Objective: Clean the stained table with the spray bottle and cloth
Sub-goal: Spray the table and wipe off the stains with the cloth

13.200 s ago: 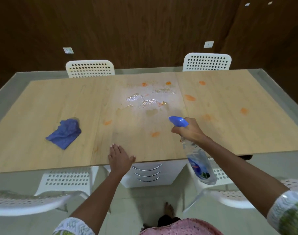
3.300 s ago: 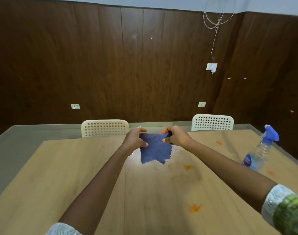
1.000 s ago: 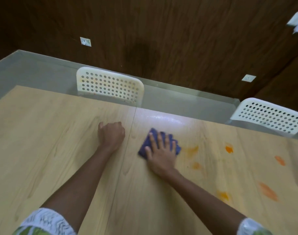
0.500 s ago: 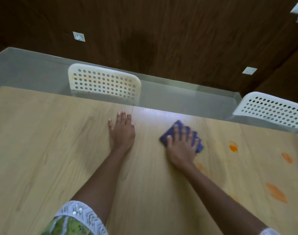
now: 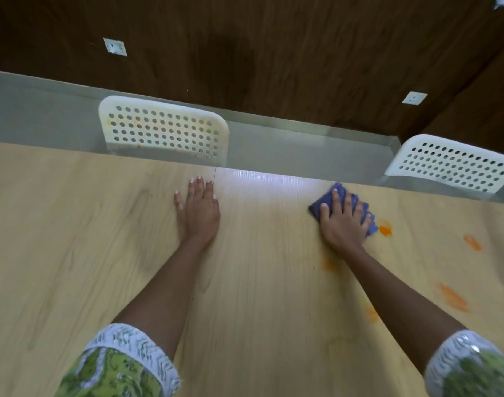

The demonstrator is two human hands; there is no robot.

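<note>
Several orange stains remain on the table, toward which the blue cloth has been swept rightward under the flat, spread right hand, while the left hand, now opened flat, is braced well apart.

Bare surface lay between the left hand and right hand; two chairs stood close behind its far edge.
</note>
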